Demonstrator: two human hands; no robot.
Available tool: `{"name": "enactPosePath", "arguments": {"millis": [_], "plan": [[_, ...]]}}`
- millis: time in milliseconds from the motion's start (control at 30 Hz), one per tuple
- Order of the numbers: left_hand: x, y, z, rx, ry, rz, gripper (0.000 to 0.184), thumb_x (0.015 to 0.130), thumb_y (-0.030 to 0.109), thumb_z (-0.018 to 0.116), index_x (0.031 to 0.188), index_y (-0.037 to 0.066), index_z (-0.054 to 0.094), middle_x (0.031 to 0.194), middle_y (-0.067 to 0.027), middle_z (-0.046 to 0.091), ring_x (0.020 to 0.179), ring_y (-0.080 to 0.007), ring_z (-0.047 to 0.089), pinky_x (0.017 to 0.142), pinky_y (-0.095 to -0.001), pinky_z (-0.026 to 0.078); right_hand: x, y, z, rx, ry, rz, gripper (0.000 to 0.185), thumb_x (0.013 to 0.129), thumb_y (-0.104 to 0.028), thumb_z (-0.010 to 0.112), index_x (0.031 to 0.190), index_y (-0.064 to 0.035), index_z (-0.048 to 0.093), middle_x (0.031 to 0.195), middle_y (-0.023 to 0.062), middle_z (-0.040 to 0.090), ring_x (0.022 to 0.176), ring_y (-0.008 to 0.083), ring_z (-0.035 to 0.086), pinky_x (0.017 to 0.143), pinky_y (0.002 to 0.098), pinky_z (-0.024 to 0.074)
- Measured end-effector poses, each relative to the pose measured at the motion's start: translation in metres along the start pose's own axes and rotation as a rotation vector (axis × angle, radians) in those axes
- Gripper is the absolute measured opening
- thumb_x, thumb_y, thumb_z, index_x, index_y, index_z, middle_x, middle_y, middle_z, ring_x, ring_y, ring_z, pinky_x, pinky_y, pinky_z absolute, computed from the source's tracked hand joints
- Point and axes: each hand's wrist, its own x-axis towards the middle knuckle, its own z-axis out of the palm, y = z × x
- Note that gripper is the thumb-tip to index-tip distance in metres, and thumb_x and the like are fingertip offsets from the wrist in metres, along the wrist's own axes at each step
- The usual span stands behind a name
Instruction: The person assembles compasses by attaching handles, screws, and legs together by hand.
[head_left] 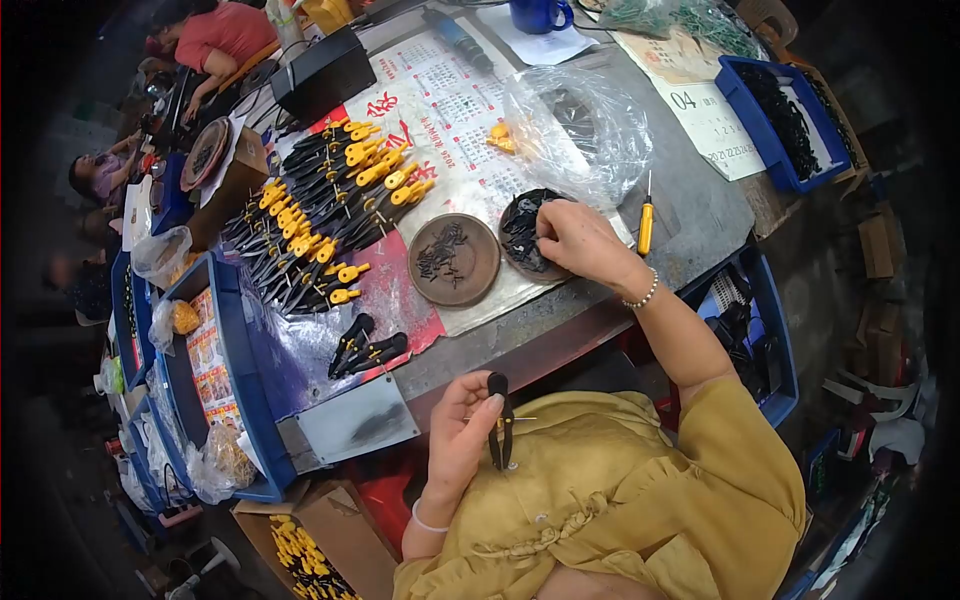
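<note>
My left hand (458,432) is closed around a black plier-shaped tool (503,425), held upright before my chest. A thin metal pin sticks out crosswise from the tool. My right hand (580,238) reaches into a round dish of black plastic pieces (522,232), its fingers bent together; what they pinch is hidden. Beside that dish stands a brown round dish (478,285) with small dark pieces in it. Two similar black tools (366,348) lie near the table's front edge. Rows of black tools with yellow ends (330,205) cover the table's left part.
A clear plastic bag (625,135) lies behind the dishes, and a yellow-handled screwdriver (646,222) to their right. Blue bins (262,395) flank the table. A cardboard box (345,535) stands below at left. A blue mug (540,14) is at the back. Other people sit at far left.
</note>
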Motion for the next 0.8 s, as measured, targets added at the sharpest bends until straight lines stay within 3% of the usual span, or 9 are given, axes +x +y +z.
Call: {"name": "enactPosePath", "arguments": {"millis": [33,67,100,200,233,300,333,533,800], "plan": [[0.001,0.001,0.000,0.001,-0.014,-0.011,0.024,0.089,0.004,0.057,0.112,-0.001,0.052,0.094,-0.0015,0.058,0.076,-0.0041,0.053,0.065,-0.0180,0.043,0.000,0.000,-0.001,0.042,-0.001,0.004,0.010,0.071,-0.009,0.061,0.071,-0.0006,0.057,0.077,0.0168,0.062,0.075,0.0356,0.060,0.065,0.0432,0.0466],[0.003,0.001,0.000,0.001,-0.028,-0.021,0.024,0.089,0.005,0.057,0.112,-0.001,0.053,0.094,-0.0012,0.058,0.077,-0.0037,0.052,0.066,-0.0178,0.043,-0.002,0.003,-0.004,0.103,0.033,-0.028,0.009,0.074,-0.007,0.062,0.076,0.0004,0.058,0.067,0.0107,0.060,0.060,0.0230,0.059,0.057,0.0332,0.0463],[0.005,0.001,-0.001,-0.004,-0.021,-0.018,0.024,0.089,0.005,0.057,0.112,-0.001,0.053,0.094,-0.0012,0.058,0.077,-0.0037,0.052,0.066,-0.0178,0.043,-0.003,0.003,-0.009,0.102,0.026,-0.034,0.009,0.074,-0.007,0.062,0.076,0.0004,0.058,0.067,0.0107,0.060,0.060,0.0230,0.059,0.057,0.0332,0.0463],[0.009,0.001,-0.001,0.048,-0.032,0.007,0.026,0.089,0.006,0.058,0.114,-0.001,0.053,0.094,-0.0005,0.058,0.075,-0.0028,0.051,0.065,-0.0174,0.043,-0.007,0.003,-0.023,0.490,0.079,0.093,0.010,0.084,-0.004,0.056,0.091,0.0002,0.062,0.070,-0.0030,0.054,0.060,0.0030,0.049,0.052,0.0197,0.0418],[0.011,0.000,-0.001,0.039,-0.043,0.014,0.026,0.089,0.006,0.058,0.114,-0.001,0.054,0.093,-0.0001,0.058,0.075,-0.0025,0.051,0.065,-0.0172,0.042,-0.009,0.000,-0.025,0.489,0.073,0.092,0.010,0.084,-0.004,0.056,0.091,0.0002,0.062,0.070,-0.0030,0.054,0.060,0.0030,0.049,0.052,0.0197,0.0418],[0.014,0.000,0.000,0.027,-0.053,0.019,0.027,0.089,0.007,0.058,0.115,-0.001,0.054,0.093,0.0002,0.057,0.075,-0.0023,0.050,0.065,-0.0171,0.042,-0.024,-0.016,-0.039,0.877,0.080,0.142,0.017,0.087,-0.003,0.053,0.101,0.0006,0.061,0.073,-0.0026,0.053,0.060,0.0039,0.049,0.052,0.0189,0.0422],[0.016,0.001,0.002,0.049,-0.049,0.023,0.027,0.090,0.007,0.058,0.115,-0.001,0.054,0.091,0.0007,0.058,0.074,-0.0021,0.050,0.065,-0.0168,0.042,-0.033,-0.025,-0.044,0.884,0.022,0.161,0.021,0.089,-0.006,0.054,0.108,0.0010,0.060,0.074,-0.0015,0.053,0.059,0.0045,0.050,0.052,0.0182,0.0432],[0.025,0.000,0.007,0.117,-0.061,0.024,0.026,0.090,0.009,0.059,0.113,-0.001,0.056,0.085,0.0028,0.058,0.072,-0.0014,0.049,0.063,-0.0162,0.040,-0.069,-0.056,-0.034,1.198,-0.349,0.320,0.011,0.090,-0.011,0.057,0.096,-0.0017,0.060,0.078,-0.0010,0.058,0.064,0.0035,0.053,0.055,0.0175,0.0446],[0.027,0.002,0.011,0.244,-0.081,0.092,0.026,0.088,0.009,0.062,0.110,-0.002,0.057,0.088,0.0001,0.057,0.072,-0.0041,0.050,0.067,-0.0180,0.042,-0.073,-0.061,-0.009,1.286,-0.419,0.267,0.013,0.090,-0.015,0.060,0.093,-0.0025,0.060,0.078,-0.0018,0.057,0.057,0.0028,0.047,0.050,0.0169,0.0390]]}}
